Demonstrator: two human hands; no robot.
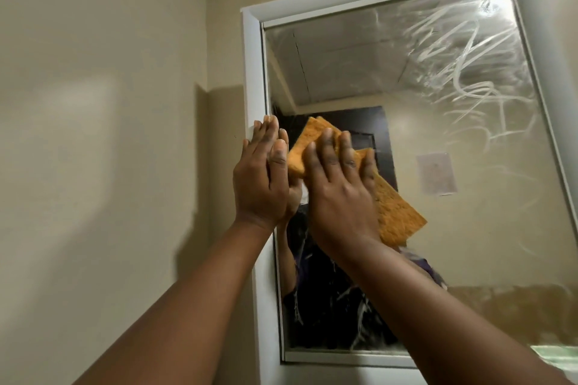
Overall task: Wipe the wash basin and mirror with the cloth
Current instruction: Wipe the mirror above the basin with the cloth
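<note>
Both arms reach up to the mirror (422,134). The right hand (339,184) lies flat, fingers straight, pressing the orange cloth (394,212) against the glass near its left edge. The left hand (266,172), fingers extended, seems to rest on the white frame (251,72).

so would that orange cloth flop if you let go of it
Probably: the orange cloth looks thin and lies flat under the right hand, so likely limp and light. It may slide easily on the streaky mirror.
</note>
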